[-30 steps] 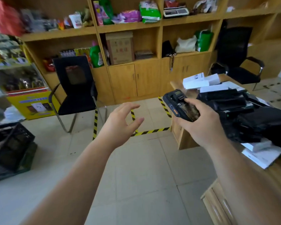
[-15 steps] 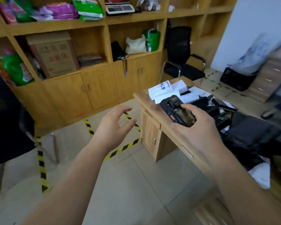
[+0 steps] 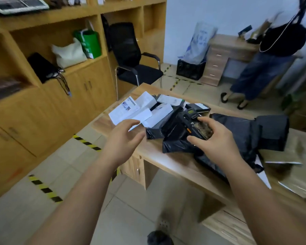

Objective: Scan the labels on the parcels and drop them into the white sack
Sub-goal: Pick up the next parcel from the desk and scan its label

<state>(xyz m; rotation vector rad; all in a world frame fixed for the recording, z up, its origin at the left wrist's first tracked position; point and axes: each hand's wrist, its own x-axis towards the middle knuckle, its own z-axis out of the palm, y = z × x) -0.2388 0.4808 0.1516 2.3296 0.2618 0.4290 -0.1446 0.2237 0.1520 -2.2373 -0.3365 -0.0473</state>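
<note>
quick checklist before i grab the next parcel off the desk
1. Scanner in the right hand: ok, its grip is firm.
2. Left hand free: ok, open and empty above the desk edge.
3. Parcel within reach: ok, white parcels lie just ahead of the left hand, black bagged parcels beside the right.
4. Label facing up: ok on the nearest white parcel; cannot tell on the black ones.
5. White sack located: cannot tell, none is clearly in view.

A wooden desk (image 3: 168, 157) is supporting a pile of parcels: white boxes (image 3: 149, 110) are lying at the far end, black plastic mailers (image 3: 245, 133) are lying beside them toward the near end.
</note>
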